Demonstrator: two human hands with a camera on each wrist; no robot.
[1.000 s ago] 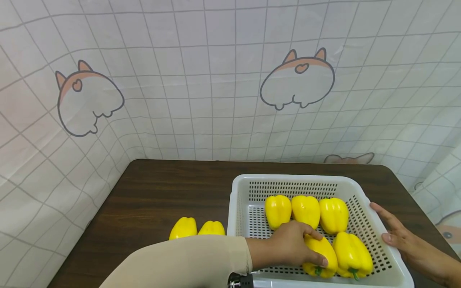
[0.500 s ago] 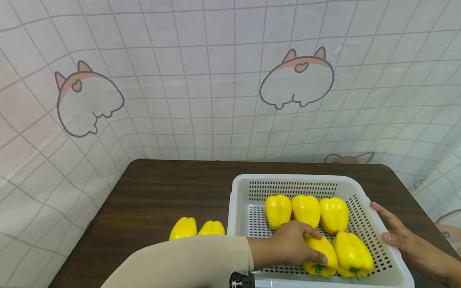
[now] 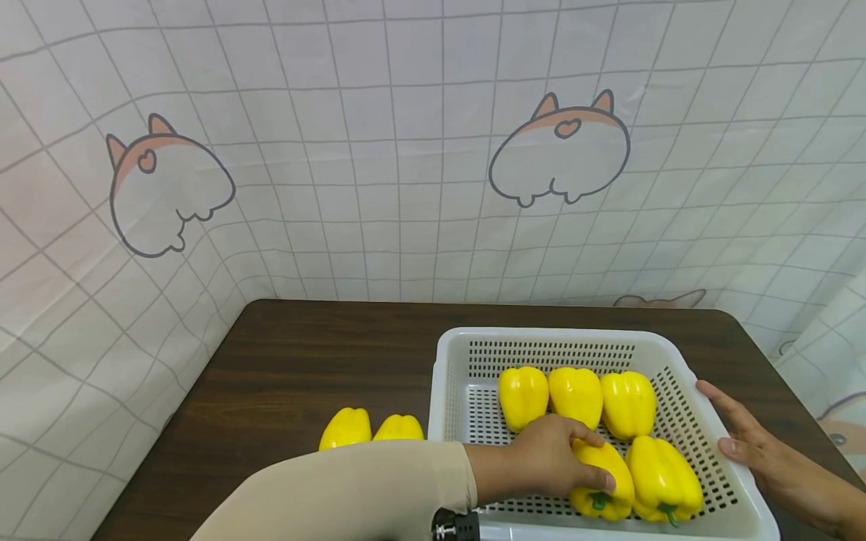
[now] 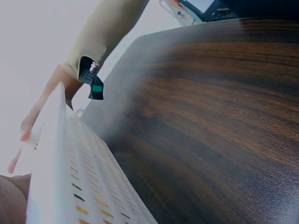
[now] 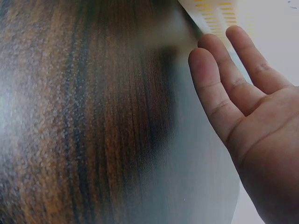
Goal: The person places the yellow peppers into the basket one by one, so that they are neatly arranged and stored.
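My left hand (image 3: 551,458) reaches across the near rim of a white perforated plastic basket (image 3: 449,391), palm down, and grips a yellow bell pepper (image 3: 619,475) in the front row, with the thumb near its green stem. Touching that pepper's right side is another yellow bell pepper (image 3: 666,481), its stem facing me. Behind them three more stand in a row, the middle one (image 3: 575,394) partly behind my hand. On the basket's right, my right hand (image 3: 758,439) rests at the outer rim, thumb and index finger spread. Its visible fingers (image 5: 205,74) are straight in the right wrist view.
Two yellow bell peppers (image 3: 346,430) lie on the dark wooden table (image 3: 325,353) left of the basket, partly hidden behind my left sleeve (image 3: 352,488). A white curtain (image 3: 379,150) with a grid and cartoon print hangs behind the table and along its sides.
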